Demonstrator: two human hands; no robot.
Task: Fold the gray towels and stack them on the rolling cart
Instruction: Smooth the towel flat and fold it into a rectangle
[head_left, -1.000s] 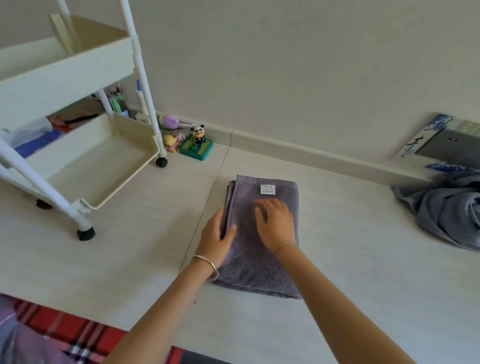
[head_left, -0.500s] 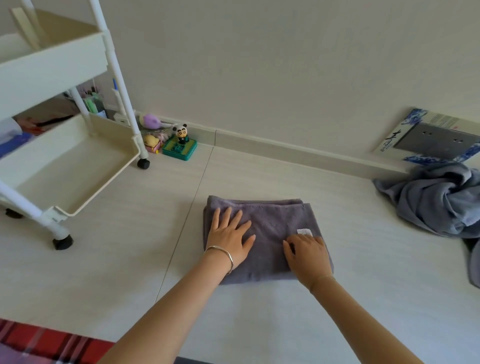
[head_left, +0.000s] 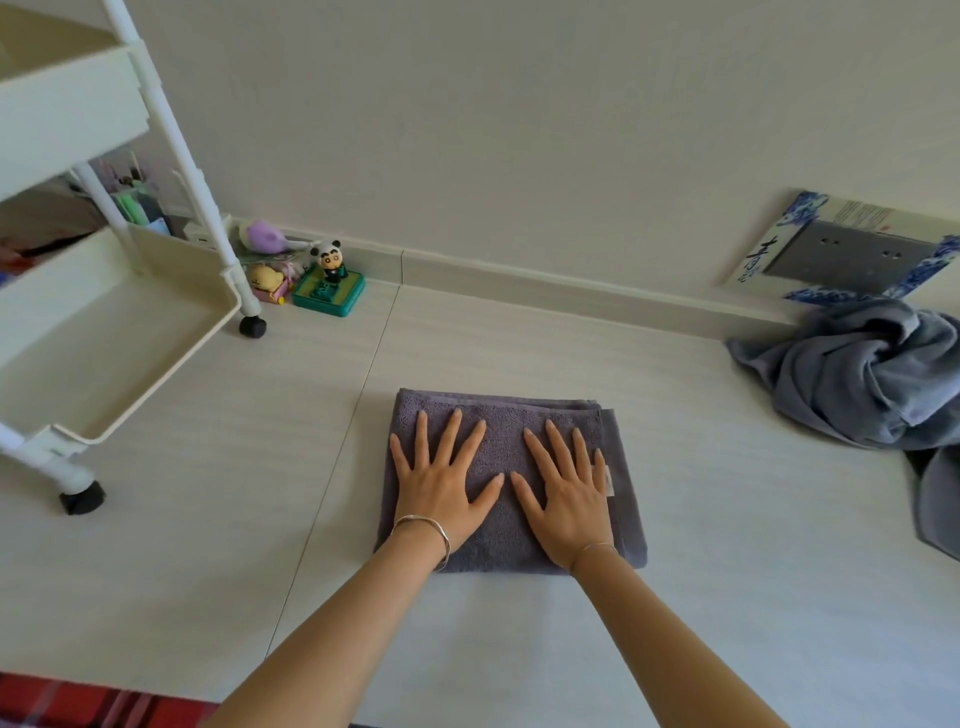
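Note:
A folded dark gray towel (head_left: 506, 415) lies flat on the pale floor in front of me. My left hand (head_left: 441, 480) presses flat on its left half with fingers spread straight. My right hand (head_left: 566, 486) presses flat on its right half, fingers spread, beside a small white label at the towel's right edge. A crumpled blue-gray towel (head_left: 862, 374) lies in a heap at the right by the wall. The white rolling cart (head_left: 119, 332) stands at the left, its lower tray bare.
Small toys, among them a panda figure on a green base (head_left: 328, 280), sit by the skirting behind the cart's castor (head_left: 253, 327). A blue-patterned board (head_left: 841, 249) leans on the wall at the right. Red plaid cloth (head_left: 78, 706) shows at the bottom left.
The towel was folded from a long strip into a wider rectangle. Both hands have moved onto its top and now lie flat side by side. The view shifted left to right.

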